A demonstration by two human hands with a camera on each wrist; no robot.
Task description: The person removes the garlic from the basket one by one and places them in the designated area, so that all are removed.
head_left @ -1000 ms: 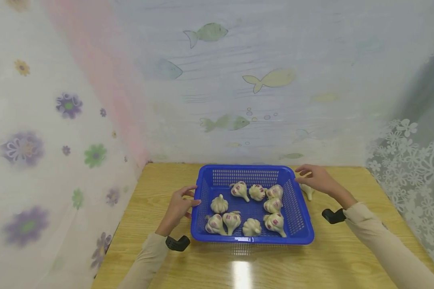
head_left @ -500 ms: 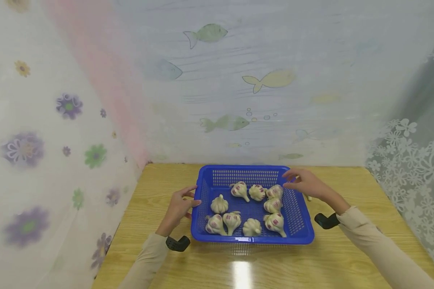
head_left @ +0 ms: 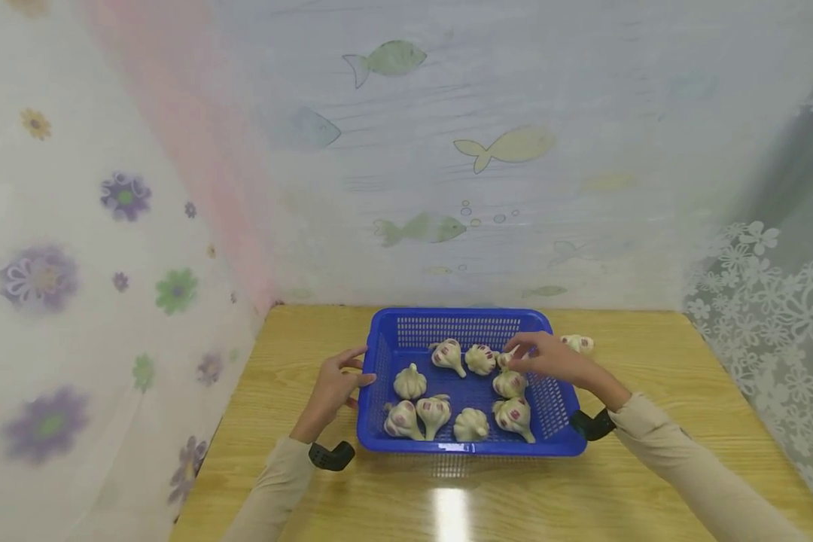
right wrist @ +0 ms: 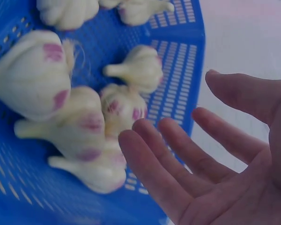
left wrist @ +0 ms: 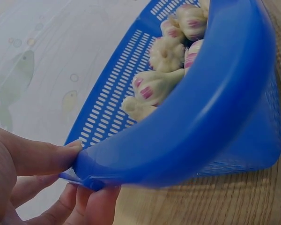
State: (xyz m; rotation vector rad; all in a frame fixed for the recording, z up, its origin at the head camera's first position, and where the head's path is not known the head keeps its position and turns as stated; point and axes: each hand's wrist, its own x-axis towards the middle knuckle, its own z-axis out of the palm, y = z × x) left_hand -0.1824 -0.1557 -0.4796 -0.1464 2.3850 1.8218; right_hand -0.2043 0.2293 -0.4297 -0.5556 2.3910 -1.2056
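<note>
A blue perforated basket (head_left: 470, 449) holds several white garlic bulbs with purple patches, among them one bulb (head_left: 410, 382) at its left and another (head_left: 513, 416) at its lower right. My left hand (head_left: 333, 388) grips the basket's left rim; in the left wrist view the thumb lies over the rim (left wrist: 178, 140) and the fingers are beneath it. Above the bulbs on the basket's right side is my right hand (head_left: 554, 361), partly covering one. The right wrist view shows this hand (right wrist: 215, 173) with fingers spread and nothing in it, beside the bulbs.
Another garlic bulb (head_left: 578, 344) lies on the wooden table (head_left: 657, 376), just beyond the basket's back right corner. A pale wall with fish drawings stands behind the table, and a flowered sheet hangs on the left. Black devices are strapped at both wrists.
My right hand has moved left from the basket's right rim to over the bulbs inside, uncovering the bulb on the table. The left hand and the basket have stayed in place.
</note>
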